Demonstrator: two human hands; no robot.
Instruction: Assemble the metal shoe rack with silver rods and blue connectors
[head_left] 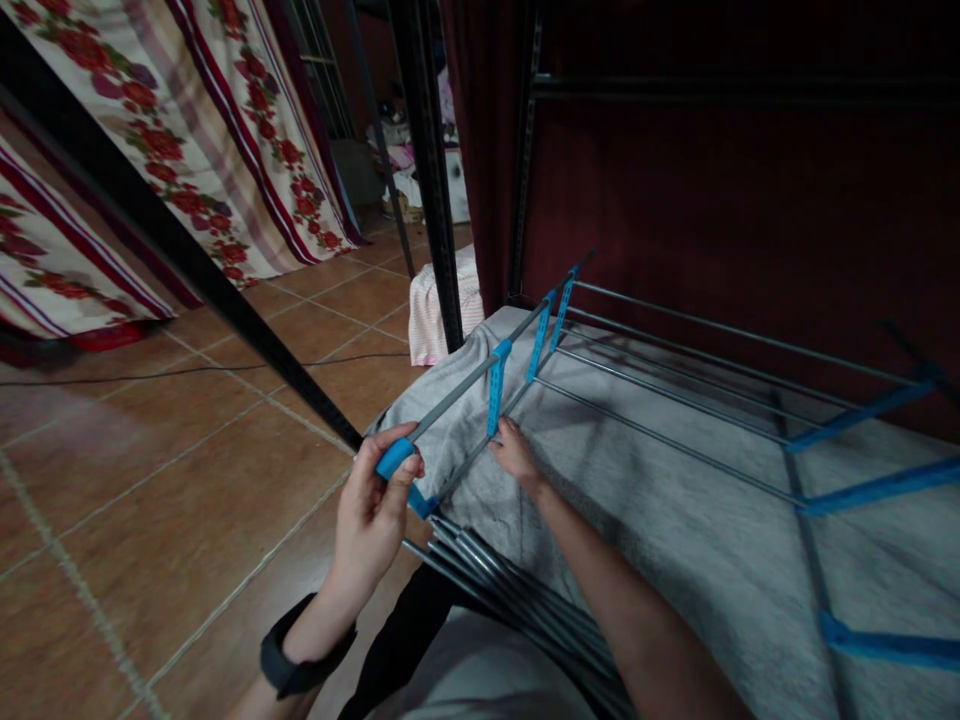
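So the left hand [375, 505] is wrapping its thumb and fingers around the blue end piece [395, 458] at the near end of the rack, pretty firm grip by the look of it. The long grey bar [457, 395] is running out of that grip, its long axis heading away and off to the right, with three slotted blue brackets hanging from it in a row.

The nearest bracket [496, 390] is the one that matters here, imo. It's sitting forward and right of the left hand, farther along the bar, and dropping down to the lower bar [463, 470]. The right hand [519, 452] is clearly the closer one: its fingertips are hovering at or touching the bracket's foot. Can't tell if they're actually pinching it or the lower bar, since the hand is hiding that bit.

The rack is lying over a grey sheet [675, 570], thin rods [667, 430] stretching right from the farther brackets. More loose-looking rods [487, 565] are bunching up by the person's lap.
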